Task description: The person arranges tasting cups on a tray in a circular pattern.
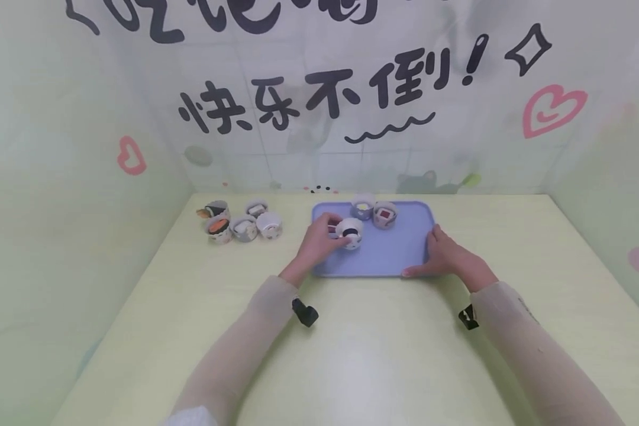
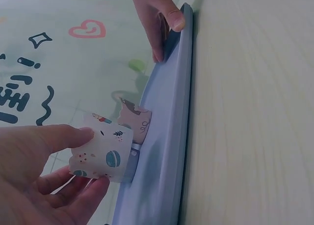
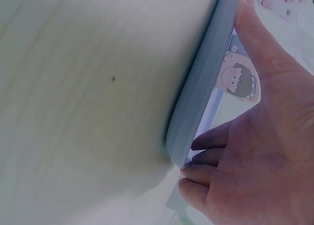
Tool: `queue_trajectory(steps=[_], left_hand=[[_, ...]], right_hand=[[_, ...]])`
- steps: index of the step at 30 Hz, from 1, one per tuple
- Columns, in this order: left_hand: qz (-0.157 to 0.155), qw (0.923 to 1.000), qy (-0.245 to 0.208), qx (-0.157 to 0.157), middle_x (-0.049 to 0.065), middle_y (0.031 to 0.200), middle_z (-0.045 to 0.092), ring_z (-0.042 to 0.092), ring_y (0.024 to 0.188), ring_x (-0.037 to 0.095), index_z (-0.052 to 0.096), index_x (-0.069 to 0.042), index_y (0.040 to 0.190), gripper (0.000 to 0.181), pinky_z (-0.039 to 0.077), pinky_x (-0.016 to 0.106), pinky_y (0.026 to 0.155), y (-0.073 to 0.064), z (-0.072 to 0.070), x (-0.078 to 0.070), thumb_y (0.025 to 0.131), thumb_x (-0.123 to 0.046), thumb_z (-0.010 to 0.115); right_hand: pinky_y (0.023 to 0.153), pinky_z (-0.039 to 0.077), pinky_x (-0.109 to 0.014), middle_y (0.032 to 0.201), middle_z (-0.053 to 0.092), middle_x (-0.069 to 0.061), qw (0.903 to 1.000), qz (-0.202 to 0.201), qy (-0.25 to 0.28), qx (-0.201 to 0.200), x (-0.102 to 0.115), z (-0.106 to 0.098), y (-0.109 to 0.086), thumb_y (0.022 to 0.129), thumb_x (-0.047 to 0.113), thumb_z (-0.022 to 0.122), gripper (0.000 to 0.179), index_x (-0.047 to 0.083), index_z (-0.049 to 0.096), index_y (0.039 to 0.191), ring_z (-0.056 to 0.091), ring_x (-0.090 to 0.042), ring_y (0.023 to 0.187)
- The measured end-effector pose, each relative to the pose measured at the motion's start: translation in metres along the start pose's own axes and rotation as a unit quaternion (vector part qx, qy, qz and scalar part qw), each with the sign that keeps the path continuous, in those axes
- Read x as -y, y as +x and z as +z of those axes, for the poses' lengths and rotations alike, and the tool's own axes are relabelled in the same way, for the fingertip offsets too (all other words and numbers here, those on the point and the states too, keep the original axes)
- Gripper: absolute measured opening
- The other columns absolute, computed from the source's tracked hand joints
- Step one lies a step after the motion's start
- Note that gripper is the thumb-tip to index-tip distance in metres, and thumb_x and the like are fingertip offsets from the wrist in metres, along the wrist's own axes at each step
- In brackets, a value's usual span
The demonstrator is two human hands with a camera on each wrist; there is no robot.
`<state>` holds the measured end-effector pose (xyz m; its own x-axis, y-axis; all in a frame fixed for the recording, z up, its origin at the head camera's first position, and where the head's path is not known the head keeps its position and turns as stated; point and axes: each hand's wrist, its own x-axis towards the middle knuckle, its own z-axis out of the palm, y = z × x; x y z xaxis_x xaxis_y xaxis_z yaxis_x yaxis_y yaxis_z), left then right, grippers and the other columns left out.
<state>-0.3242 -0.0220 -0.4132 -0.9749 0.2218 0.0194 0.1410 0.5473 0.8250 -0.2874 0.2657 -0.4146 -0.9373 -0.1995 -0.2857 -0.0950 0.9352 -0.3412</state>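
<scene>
In the head view, the left hand [image 1: 319,236] pinches a patterned paper cup [image 1: 349,232] between thumb and fingers over the left half of a blue tray [image 1: 399,254]; a dark-and-white item [image 1: 351,232] shows inside the cup. The right hand [image 1: 449,251] is spread across the tray's front right corner, its thumb at the front edge and its fingers along the right edge. By the tray's back edge, near the middle, stand two more cups side by side: a greyish cup [image 1: 362,209] and, just to its right, a pinkish cup [image 1: 385,216]. Near the back left corner of the desk [image 1: 383,355], well apart from the tray's left edge, five cups [image 1: 269,226] stand in a close group, one with an orange item [image 1: 219,226] inside.

In the left wrist view, the left thumb presses one side of the white printed wall of the held cup while the fingers support the other. The pinkish cup stands behind it; whether the held cup's base touches the tray, I cannot tell. The right hand is at the tray's far end.

In the right wrist view, the right hand's thumb lies along the tray's front edge and the fingertips touch the rim near the corner. The hand is wide apart, touching only the tray. Beyond its palm, a cup printed with a cartoon face stands on the tray.
</scene>
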Motion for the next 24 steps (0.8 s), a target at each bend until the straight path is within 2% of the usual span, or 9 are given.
queue_trajectory(steps=[6,13,19,24], left_hand=[[0.017,0.9998,0.001,0.01,0.016,0.13,0.061,0.061,0.121,0.029,0.054,-0.003,0.127,0.048,0.052,0.039,0.104,0.009,0.02,-0.009,0.087,-0.013,0.077],[0.004,0.9997,0.006,0.023,0.014,0.128,0.062,0.061,0.118,0.027,0.054,-0.003,0.126,0.047,0.054,0.037,0.1,0.012,0.041,-0.016,0.086,-0.012,0.077],[0.01,0.9994,0.025,0.023,0.012,0.127,0.063,0.062,0.116,0.024,0.056,-0.005,0.127,0.049,0.055,0.032,0.098,0.016,0.055,-0.022,0.085,-0.014,0.078],[0.013,0.9991,0.033,0.024,0.012,0.127,0.064,0.062,0.115,0.024,0.056,-0.005,0.128,0.048,0.054,0.033,0.098,0.018,0.064,-0.027,0.086,-0.013,0.078]], right_hand=[[0.122,0.019,-0.061,0.154,0.0,-0.047,1.0,0.004,-0.002,0.001,-0.002,-0.001,0.002,0.07,0.069,0.077,0.141,-0.026,0.005,0.145,0.01,-0.06,0.145],[0.122,0.018,-0.062,0.153,-0.002,-0.048,1.0,0.001,0.002,0.005,-0.001,0.001,0.0,0.069,0.07,0.077,0.142,-0.027,0.005,0.145,0.008,-0.06,0.145],[0.122,0.019,-0.062,0.154,-0.003,-0.048,1.0,0.002,-0.005,0.004,0.0,0.003,0.0,0.07,0.069,0.077,0.141,-0.027,0.006,0.145,0.009,-0.06,0.145],[0.121,0.019,-0.062,0.153,-0.002,-0.048,1.0,-0.002,-0.009,0.002,0.001,0.002,0.001,0.071,0.069,0.076,0.14,-0.027,0.006,0.145,0.009,-0.061,0.144]])
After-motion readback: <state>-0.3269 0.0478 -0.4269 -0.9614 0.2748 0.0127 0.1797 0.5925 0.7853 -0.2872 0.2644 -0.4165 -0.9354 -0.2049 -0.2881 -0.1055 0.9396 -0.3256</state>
